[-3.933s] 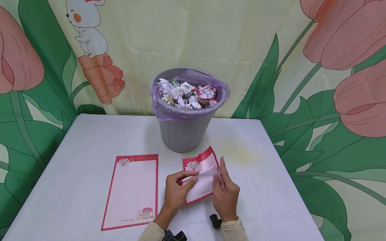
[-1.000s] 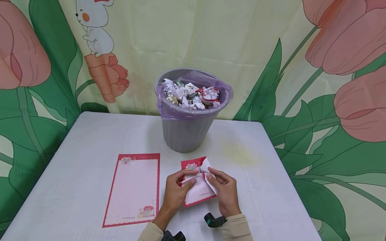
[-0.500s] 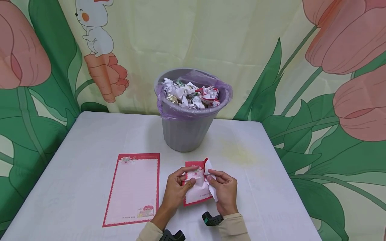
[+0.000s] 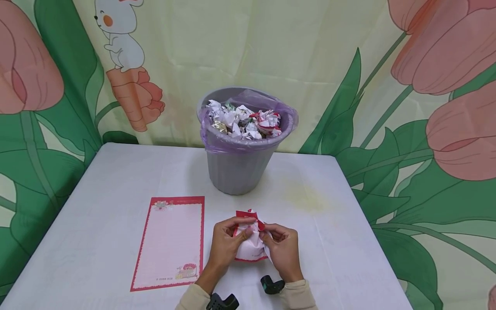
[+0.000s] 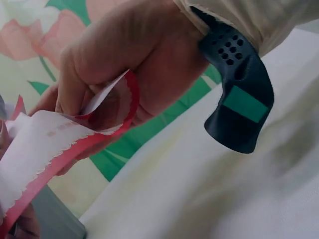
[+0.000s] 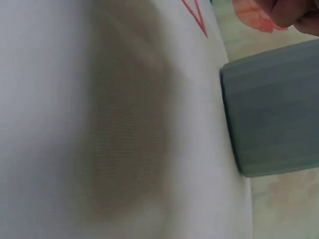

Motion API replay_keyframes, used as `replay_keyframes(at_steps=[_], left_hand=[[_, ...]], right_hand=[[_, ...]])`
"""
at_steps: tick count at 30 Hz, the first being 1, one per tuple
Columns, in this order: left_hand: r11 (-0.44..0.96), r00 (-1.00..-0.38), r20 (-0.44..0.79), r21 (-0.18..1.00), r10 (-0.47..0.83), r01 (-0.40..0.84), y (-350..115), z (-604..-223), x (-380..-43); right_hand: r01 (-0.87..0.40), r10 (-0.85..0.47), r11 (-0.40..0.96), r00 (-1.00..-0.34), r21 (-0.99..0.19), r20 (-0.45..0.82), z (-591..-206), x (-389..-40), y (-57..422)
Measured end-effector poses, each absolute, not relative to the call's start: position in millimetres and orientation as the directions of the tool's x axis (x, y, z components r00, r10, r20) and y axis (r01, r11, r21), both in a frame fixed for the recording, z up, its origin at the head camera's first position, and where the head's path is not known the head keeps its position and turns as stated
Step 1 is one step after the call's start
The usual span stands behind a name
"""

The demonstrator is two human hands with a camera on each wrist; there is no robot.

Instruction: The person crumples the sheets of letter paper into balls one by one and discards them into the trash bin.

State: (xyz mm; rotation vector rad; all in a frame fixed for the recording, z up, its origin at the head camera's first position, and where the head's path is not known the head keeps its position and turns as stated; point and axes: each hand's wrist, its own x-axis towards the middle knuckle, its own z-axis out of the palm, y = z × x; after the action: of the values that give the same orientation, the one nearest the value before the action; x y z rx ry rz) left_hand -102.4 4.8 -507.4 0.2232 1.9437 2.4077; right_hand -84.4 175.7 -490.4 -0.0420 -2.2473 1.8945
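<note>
Both hands are on the paper here: the left hand [image 4: 226, 242] pinches the left side of a crumpled white sheet with a scalloped red border [image 4: 248, 250], thumb flat across the front and fingers bent behind, while the right hand [image 4: 287, 249] has the opposite edge nipped between thumb and curled fingers. Neither grip leaves much gap. The sheet sits bunched between the two hands, on the near side of the bin, its top corner poking up and its lower border bowed; the left wrist view shows one red edge curling into a loop against the right palm. Over to the left, a flat white sheet with a red border and faint ruled lines [image 4: 170, 245] lies on the white cloth-covered table [image 4: 337, 262]. Behind the hands stands a ribbed grey plastic bin [image 4: 237, 172], its thin purple liner [image 4: 217, 142] folded over the rim, heaped with crumpled white paper [image 4: 242, 118] (a glint of gold and some red in there too).
</note>
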Motion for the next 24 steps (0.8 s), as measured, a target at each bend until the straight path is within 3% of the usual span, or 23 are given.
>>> replay_keyframes(at_steps=[7, 13, 24], left_hand=[[-0.160, -0.992, 0.126, 0.980, 0.020, 0.121, 6, -502, -100], [-0.098, -0.984, 0.170, 0.980, -0.051, 0.174, 9, -500, -100], [-0.176, -0.994, 0.111, 0.979, 0.012, 0.107, 3, -502, -102]], right_hand=[[-0.087, 0.065, 0.208, -0.993, -0.974, 0.103, -491, -74, 175], [-0.099, 0.114, 0.193, -0.986, -0.976, 0.123, -492, -73, 169], [-0.152, -0.008, 0.051, -0.988, -0.987, 0.151, -497, -74, 172]])
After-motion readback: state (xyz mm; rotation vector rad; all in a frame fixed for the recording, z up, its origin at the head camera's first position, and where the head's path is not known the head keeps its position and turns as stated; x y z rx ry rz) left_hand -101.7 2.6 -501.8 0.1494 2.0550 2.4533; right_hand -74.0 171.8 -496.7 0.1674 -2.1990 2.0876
